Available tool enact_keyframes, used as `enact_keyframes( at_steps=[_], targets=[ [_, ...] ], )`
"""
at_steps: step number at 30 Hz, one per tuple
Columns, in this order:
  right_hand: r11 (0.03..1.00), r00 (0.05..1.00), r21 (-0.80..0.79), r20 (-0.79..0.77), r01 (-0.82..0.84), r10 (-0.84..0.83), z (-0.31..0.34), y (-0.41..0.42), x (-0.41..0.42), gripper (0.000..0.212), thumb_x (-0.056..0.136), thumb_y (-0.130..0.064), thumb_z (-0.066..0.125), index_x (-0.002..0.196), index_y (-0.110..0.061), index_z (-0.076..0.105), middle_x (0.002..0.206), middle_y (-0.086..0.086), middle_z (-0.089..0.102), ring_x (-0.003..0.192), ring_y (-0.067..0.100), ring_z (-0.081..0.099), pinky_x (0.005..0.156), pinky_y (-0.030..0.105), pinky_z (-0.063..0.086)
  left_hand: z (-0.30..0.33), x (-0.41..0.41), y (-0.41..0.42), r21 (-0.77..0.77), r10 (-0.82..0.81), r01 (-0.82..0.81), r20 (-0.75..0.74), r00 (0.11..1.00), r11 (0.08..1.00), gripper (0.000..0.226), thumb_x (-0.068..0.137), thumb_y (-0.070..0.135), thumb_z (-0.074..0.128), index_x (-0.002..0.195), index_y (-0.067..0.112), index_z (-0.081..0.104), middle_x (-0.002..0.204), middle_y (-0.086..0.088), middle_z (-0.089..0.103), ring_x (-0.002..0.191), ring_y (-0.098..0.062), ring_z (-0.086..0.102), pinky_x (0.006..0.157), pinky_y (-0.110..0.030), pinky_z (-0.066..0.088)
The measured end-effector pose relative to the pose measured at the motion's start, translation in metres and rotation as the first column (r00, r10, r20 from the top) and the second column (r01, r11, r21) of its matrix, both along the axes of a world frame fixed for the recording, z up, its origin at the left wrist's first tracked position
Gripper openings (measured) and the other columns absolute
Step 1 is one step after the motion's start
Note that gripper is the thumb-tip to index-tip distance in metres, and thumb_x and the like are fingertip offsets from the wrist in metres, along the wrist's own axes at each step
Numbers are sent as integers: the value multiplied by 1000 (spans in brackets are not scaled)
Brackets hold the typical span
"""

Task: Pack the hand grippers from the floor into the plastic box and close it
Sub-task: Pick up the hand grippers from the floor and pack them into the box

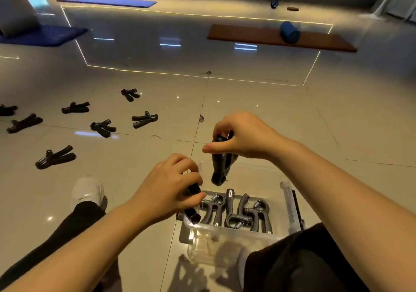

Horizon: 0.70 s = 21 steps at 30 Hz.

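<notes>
Two hand grippers are in your hands above the clear plastic box (234, 235), which sits open on the tiled floor (270, 116) between your legs at 6 o'clock. Your right hand (240, 136) pinches the top of one black gripper (221, 163) so that it hangs upright over the box's far edge. Your left hand (171, 186) is curled round another black gripper (192, 204), tilted, with its lower end at the box's near left corner; whether it touches the rim, you cannot tell. Inside the box lie at least three packed grippers (236, 210) side by side, springs showing. The box lid (292, 206) stands on edge just beside the box at its 3 o'clock side.

Seven loose grippers (102, 128) lie scattered on the floor from 9 to 11 o'clock, well apart from the box. Your white shoe (87, 190) rests at 8 o'clock of the box.

Farther off, a brown mat (258, 36) with a blue foam roller (290, 32) on it lies at 1 o'clock, and two blue mats (108, 1) lie at 10 and 11 o'clock.
</notes>
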State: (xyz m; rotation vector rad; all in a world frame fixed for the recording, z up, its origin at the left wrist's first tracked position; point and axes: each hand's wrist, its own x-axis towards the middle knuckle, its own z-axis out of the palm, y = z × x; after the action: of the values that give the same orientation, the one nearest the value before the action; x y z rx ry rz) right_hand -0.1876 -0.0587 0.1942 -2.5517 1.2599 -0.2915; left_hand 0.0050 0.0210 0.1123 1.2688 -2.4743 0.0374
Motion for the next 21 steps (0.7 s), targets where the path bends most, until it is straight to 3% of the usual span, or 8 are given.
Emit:
enact_keyframes(
  at_steps=[4,8,11,14,18,21],
  targets=[
    [995,998,84,-15,-58,59,-6,-5,-20,42,77,-58,61,89,-17,64,81,-3,61,75,12,56,60,21,46,23,-19,-26,99,-34,31,34,999,995,46,77,62,40,91,27,67,99,7,60,100,-14,51,73,-29,49],
    [995,983,38,-153,-95,100,-20,-14,-34,42,75,-60,63,79,-18,57,76,-5,54,68,10,48,55,20,36,12,-30,-43,-8,-158,161,146,977,987,40,79,58,46,82,24,67,83,5,63,88,-16,57,67,-34,53],
    [988,959,1,-238,-156,152,-44,-20,-39,38,76,-59,62,78,-22,52,78,-7,51,72,10,48,60,22,40,-22,-40,-48,-31,-217,226,181,959,974,36,79,53,49,81,22,66,84,3,64,91,-20,60,72,-36,52],
    [988,963,22,-222,-152,153,-90,-28,-53,35,77,-57,63,79,-23,54,80,-8,53,79,12,50,67,28,45,-66,-50,-51,-65,-195,203,110,975,977,29,80,47,56,81,20,67,84,1,66,92,-22,61,77,-38,52],
    [986,989,162,-138,-26,48,-158,-36,-86,39,70,-63,63,76,-26,53,80,-10,54,81,10,48,69,29,44,-136,-61,-51,-193,-183,172,-42,982,966,23,80,37,67,80,14,68,82,-3,66,92,-24,62,81,-40,49],
    [993,980,98,-180,-65,82,-192,-40,-111,44,69,-66,56,71,-22,56,73,-6,56,80,14,50,69,35,46,-171,-64,-53,-186,-163,142,-99,982,972,26,83,36,66,97,14,64,93,-7,68,97,-26,61,87,-44,48]
  ],
)
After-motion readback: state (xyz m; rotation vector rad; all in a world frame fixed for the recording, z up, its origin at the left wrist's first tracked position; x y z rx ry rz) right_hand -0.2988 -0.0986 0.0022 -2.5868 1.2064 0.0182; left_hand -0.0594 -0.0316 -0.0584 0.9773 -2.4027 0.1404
